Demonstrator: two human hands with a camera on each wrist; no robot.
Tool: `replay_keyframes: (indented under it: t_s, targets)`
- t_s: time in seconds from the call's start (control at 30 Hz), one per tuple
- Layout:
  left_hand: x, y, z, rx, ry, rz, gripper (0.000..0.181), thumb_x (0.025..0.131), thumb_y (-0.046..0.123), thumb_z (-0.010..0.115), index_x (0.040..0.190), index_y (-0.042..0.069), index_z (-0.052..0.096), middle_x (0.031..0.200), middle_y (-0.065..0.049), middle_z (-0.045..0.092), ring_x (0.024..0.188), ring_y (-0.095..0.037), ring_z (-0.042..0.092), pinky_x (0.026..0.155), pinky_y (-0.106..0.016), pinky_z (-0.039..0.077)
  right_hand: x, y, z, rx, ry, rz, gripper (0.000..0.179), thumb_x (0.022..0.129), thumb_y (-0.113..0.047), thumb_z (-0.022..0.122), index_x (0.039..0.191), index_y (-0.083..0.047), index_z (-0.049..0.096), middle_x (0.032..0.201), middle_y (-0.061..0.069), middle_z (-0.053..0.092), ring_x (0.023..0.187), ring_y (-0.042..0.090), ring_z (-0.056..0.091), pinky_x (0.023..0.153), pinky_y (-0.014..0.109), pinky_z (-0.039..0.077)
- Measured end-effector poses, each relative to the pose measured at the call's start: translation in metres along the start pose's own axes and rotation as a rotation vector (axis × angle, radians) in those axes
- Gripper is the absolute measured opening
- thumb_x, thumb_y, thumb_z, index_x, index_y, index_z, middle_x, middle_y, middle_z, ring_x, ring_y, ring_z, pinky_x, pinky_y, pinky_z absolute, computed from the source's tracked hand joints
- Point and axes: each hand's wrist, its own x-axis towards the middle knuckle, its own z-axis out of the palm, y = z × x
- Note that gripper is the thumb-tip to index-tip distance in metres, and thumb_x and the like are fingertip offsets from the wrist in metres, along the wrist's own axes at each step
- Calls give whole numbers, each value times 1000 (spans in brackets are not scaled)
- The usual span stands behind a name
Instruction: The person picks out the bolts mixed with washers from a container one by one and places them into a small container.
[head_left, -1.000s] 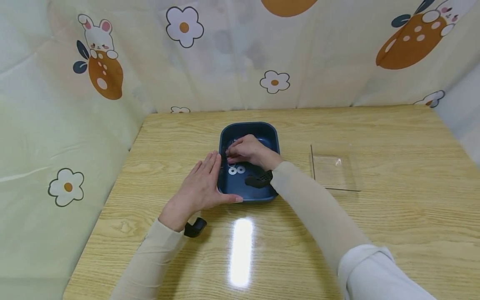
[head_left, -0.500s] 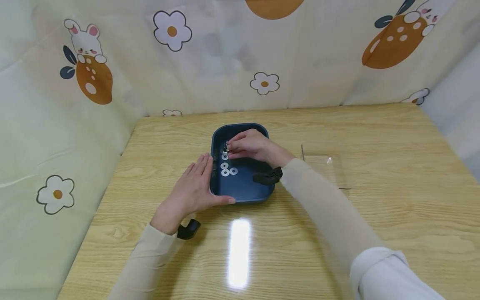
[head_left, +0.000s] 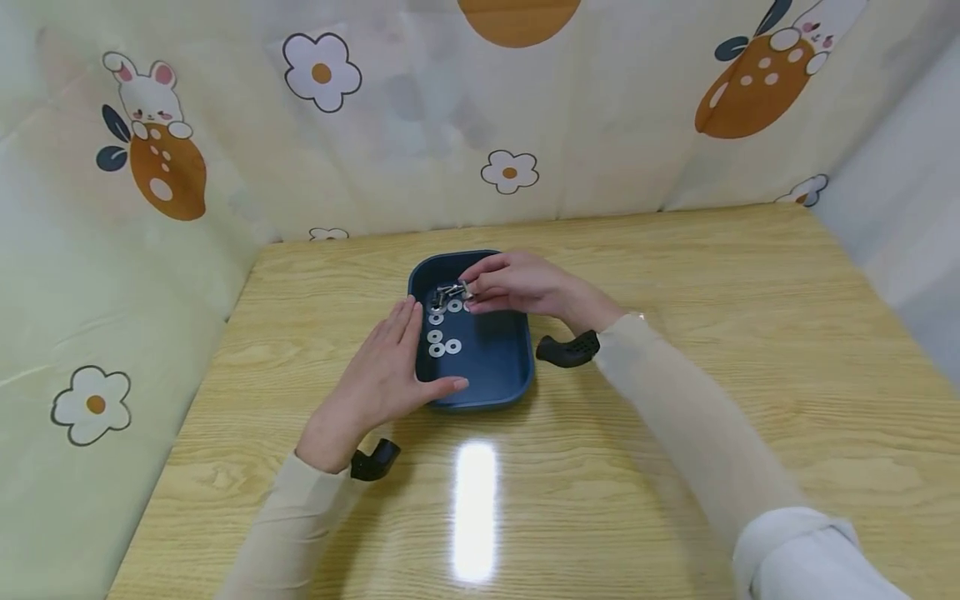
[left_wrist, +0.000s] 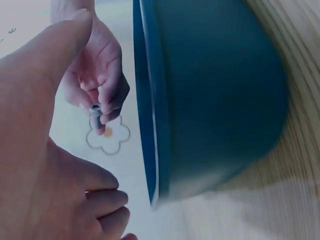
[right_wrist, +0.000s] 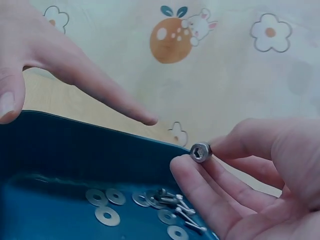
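A dark blue tray (head_left: 491, 379) stands on the wooden table. My left hand (head_left: 378, 358) lies along its left side, fingers straight and thumb spread across the near rim. Above the tray's far part, my right hand (head_left: 521, 283) pinches a metal socket-head bolt (right_wrist: 201, 152) between thumb and fingertips. The hexagonal recess in the bolt's head faces the right wrist camera; in the left wrist view the bolt (left_wrist: 96, 116) points downward. Inside the tray, several flat washers (right_wrist: 107, 216) lie along the left side, and a small heap of bolts (head_left: 448, 293) lies next to the right fingertips.
The wooden table (head_left: 675, 275) reaches back to a patterned curtain (head_left: 420, 167) that hangs behind and to the left. A strip of light reflects from the tabletop in front of the tray. Black straps (head_left: 567, 350) sit at both wrists.
My right hand has come up and to the right with the bolt, uncovering more washers and the bolt heap. The left hand stays at the tray. A clear box is now hidden behind the right forearm.
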Motion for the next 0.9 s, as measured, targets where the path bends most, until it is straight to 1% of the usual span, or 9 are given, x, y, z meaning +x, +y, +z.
replay_keyframes:
  t_s: [0.07, 0.13, 0.3, 0.4, 0.5, 0.63, 0.77, 0.9]
  targets:
    - [3, 6, 1, 11, 8, 26, 119, 81, 82, 51, 159, 4, 9, 168, -11, 4, 156, -26, 1, 127, -46, 12, -7, -1, -6, -7, -4, -3, 37, 99, -2, 55, 135, 7, 53, 116, 20, 63, 95, 24, 72, 106, 49, 45]
    - [5, 13, 4, 18, 13, 50, 118, 81, 81, 52, 159, 3, 10, 168, -11, 4, 156, -26, 1, 127, -47, 13, -15, -1, -13, -2, -3, -5, 36, 99, -2, 55, 134, 7, 53, 111, 16, 65, 95, 24, 72, 105, 49, 45]
    - [11, 30, 10, 22, 10, 103, 118, 81, 81, 52, 159, 3, 10, 168, -12, 4, 156, -26, 3, 126, -48, 16, -34, 1, -32, 39, 2, -5, 38, 99, -2, 55, 135, 9, 50, 102, 14, 67, 89, 22, 73, 95, 40, 56]
    - [15, 40, 14, 21, 12, 125, 117, 81, 82, 51, 159, 4, 11, 168, -11, 6, 156, -26, 6, 126, -46, 17, -46, 4, -45, 62, 8, -17, 38, 99, -1, 54, 135, 11, 47, 99, 13, 67, 89, 22, 73, 91, 36, 59]
    - [18, 48, 15, 26, 6, 137, 117, 81, 83, 49, 159, 6, 10, 168, -10, 7, 156, -25, 7, 127, -43, 16, -55, 8, -56, 94, 23, -34, 34, 99, -1, 54, 130, 11, 49, 97, 12, 68, 89, 22, 72, 88, 35, 60]
    - [22, 59, 15, 28, -7, 148, 117, 81, 84, 48, 160, 8, 8, 168, -7, 4, 156, -23, 6, 127, -42, 14, -67, 12, -69, 134, 48, -48, 21, 98, -2, 57, 118, 6, 58, 98, 13, 70, 89, 22, 72, 85, 33, 61]
    - [28, 71, 16, 26, -19, 159, 116, 80, 83, 50, 160, 10, 7, 169, -4, 2, 156, -21, 4, 127, -41, 14, -79, 16, -80, 123, 58, -51, 15, 99, -1, 55, 112, 2, 61, 101, 14, 70, 91, 22, 72, 85, 32, 61]
    - [34, 84, 17, 16, -16, 192, 115, 81, 81, 53, 160, 9, 9, 169, -6, 4, 156, -21, 4, 127, -41, 14, -90, 19, -90, 97, 72, -53, 14, 100, 0, 53, 111, 2, 61, 101, 14, 70, 92, 21, 72, 86, 31, 60]
